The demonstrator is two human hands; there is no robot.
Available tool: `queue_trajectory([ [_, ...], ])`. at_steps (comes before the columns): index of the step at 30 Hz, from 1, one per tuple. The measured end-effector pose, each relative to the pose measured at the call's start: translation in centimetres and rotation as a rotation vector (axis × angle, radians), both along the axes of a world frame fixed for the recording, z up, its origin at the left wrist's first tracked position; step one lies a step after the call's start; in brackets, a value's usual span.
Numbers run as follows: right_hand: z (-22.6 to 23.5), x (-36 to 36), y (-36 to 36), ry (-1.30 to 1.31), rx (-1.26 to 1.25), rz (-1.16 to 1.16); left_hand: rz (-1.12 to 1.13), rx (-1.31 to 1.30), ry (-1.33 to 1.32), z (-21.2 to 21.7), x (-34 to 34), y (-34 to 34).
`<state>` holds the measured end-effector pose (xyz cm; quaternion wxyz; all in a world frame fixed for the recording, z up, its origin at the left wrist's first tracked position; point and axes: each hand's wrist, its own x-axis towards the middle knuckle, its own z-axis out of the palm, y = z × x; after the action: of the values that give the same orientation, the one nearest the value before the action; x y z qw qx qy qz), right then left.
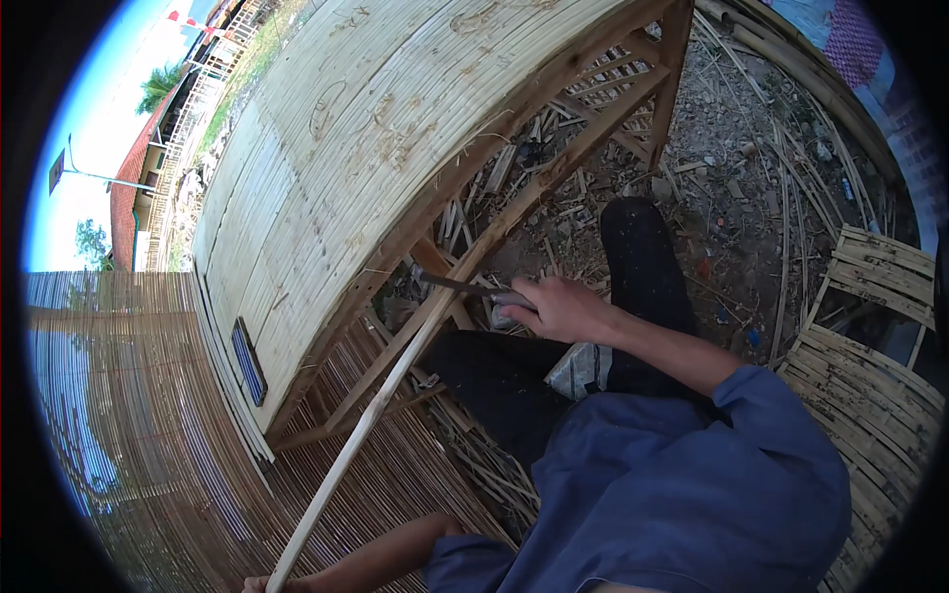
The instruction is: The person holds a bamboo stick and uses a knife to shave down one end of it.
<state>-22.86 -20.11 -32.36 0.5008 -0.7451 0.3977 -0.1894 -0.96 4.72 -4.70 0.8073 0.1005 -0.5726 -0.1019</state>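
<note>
A long pale bamboo strip slants from the lower left up toward the bamboo-topped table. At its near end my left hand is closed round it, partly cut off by the lower edge of the picture. My right hand grips a knife by its handle. The dark blade points left and lies across the strip, apparently touching it, beside the table's edge. Beyond the blade the strip looks browner and runs on toward the table's frame.
The table has a slatted top with curled shavings and a small dark panel on it. A bamboo blind hangs at left. Offcuts litter the ground by my legs. A slatted bamboo bench stands at right.
</note>
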Motion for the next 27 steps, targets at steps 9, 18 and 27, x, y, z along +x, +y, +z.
queue_trajectory([
  [9,-3.6,0.8,-2.5,0.061,-0.115,-0.042,0.025,0.052,0.029,0.1,0.9,0.0],
  [18,-0.9,0.4,0.7,-0.042,-0.235,0.155,0.110,0.070,0.022,0.2,1.7,0.7],
  [27,0.5,0.7,1.4,-0.032,-0.161,0.094,0.164,0.054,0.090,-0.1,1.8,0.7],
])
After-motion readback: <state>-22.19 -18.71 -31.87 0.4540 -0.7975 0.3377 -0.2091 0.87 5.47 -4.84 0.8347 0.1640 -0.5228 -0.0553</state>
